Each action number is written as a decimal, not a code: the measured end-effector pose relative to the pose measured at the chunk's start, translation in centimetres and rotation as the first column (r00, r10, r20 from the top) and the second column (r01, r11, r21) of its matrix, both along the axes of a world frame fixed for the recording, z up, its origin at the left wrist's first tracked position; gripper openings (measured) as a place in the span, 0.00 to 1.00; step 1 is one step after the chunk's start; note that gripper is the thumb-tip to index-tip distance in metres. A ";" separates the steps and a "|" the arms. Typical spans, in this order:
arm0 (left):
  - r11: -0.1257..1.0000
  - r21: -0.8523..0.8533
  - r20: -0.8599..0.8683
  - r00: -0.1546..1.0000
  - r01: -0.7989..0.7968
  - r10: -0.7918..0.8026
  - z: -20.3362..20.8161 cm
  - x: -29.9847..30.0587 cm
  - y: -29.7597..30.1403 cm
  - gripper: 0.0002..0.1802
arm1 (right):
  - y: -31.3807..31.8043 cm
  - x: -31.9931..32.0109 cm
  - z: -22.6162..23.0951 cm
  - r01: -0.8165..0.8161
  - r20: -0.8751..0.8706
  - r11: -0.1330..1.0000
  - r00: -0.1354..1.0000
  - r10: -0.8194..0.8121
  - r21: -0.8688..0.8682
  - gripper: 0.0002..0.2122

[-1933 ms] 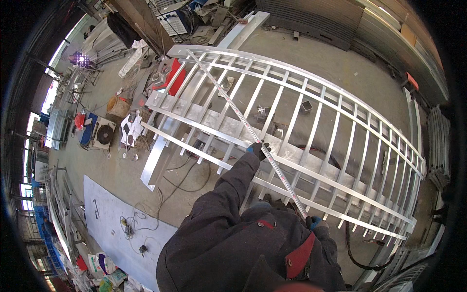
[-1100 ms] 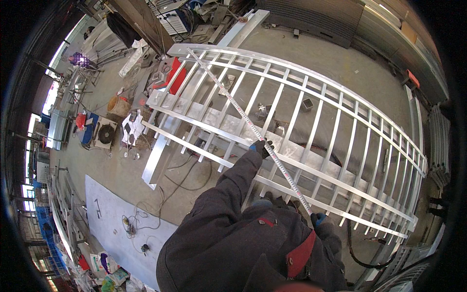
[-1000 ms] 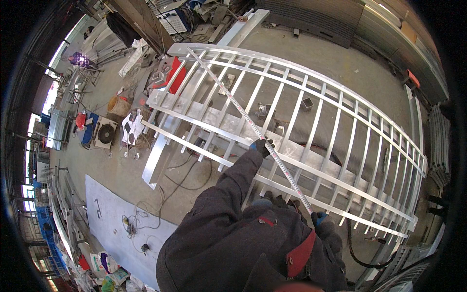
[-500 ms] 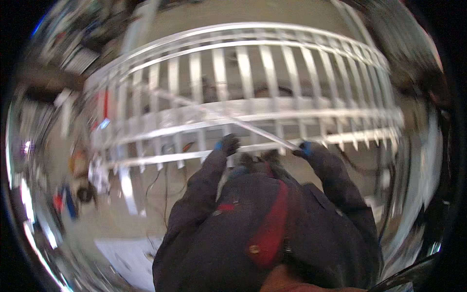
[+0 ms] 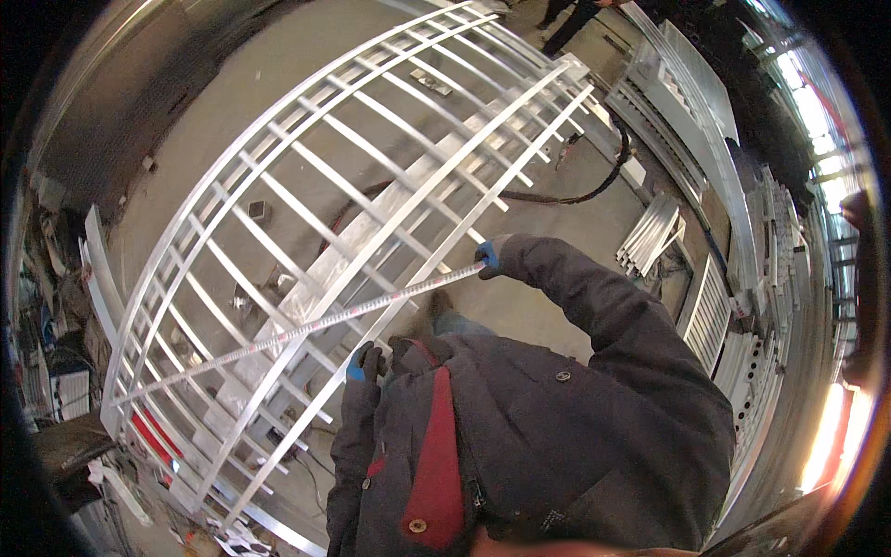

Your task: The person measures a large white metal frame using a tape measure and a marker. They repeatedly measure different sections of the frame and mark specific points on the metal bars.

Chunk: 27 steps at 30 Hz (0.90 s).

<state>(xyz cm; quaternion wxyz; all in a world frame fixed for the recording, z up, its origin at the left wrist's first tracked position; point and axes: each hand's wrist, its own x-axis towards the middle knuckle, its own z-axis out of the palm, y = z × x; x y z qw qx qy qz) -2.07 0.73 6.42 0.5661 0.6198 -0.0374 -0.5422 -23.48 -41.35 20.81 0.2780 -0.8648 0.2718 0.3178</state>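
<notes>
A large silver metal railing panel [image 5: 264,176] with many parallel bars spreads out before me, its long rails slanting from lower left to upper right. My right hand [image 5: 492,257], in a dark and blue glove, is closed on the near end of a tape measure [image 5: 371,304]. The pulled-out blade runs slantwise over the bars to the panel's far left corner. Close against the nearest rail is my left hand [image 5: 369,360], gloved the same way. Its fingers look curled; what they hold, if anything, is hidden.
Under the panel lies a long pale beam [image 5: 325,278]. A dark cable [image 5: 594,190] loops on the floor to the right. Stacked metal profiles [image 5: 650,237] and slatted panels [image 5: 710,311] line the right side. At the top, another person's legs [image 5: 568,26] show.
My view has turned, so the panel now slants instead of lying across. The tape stays stretched from my right hand, which is farther from my left hand. The picture is sharper.
</notes>
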 end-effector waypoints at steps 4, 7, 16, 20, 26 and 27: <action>0.999 0.016 0.045 0.998 0.045 -0.045 0.1 -1.1 -3.9 0.29 | -2.2 -2.1 -1.7 0.025 -0.020 0.999 0.999 -0.025 0.020 0.22; 0.979 0.051 0.169 0.964 0.200 -0.206 -1.6 -2.2 -6.8 0.31 | -3.4 -3.2 -2.4 0.008 0.082 0.999 0.997 -0.012 0.041 0.21; 0.908 0.138 0.340 0.843 0.395 -0.418 -5.2 -12.8 -18.3 0.32 | -9.0 -6.8 -3.5 -0.022 0.046 1.000 0.999 0.021 0.018 0.25; 0.750 0.024 0.591 0.596 0.660 -0.543 -4.6 -16.5 -22.9 0.33 | -12.2 -9.5 -3.5 -0.071 0.149 0.997 0.987 0.064 0.038 0.22; 0.660 0.160 0.472 0.530 0.734 -0.704 -2.5 -19.4 -32.3 0.34 | -15.3 -13.1 -0.8 -0.056 0.155 0.997 0.987 0.047 0.050 0.23; 0.644 0.177 0.452 0.520 0.744 -0.725 -2.4 -19.6 -33.8 0.34 | -15.6 -13.4 -0.6 -0.046 0.159 0.998 0.986 0.041 0.032 0.23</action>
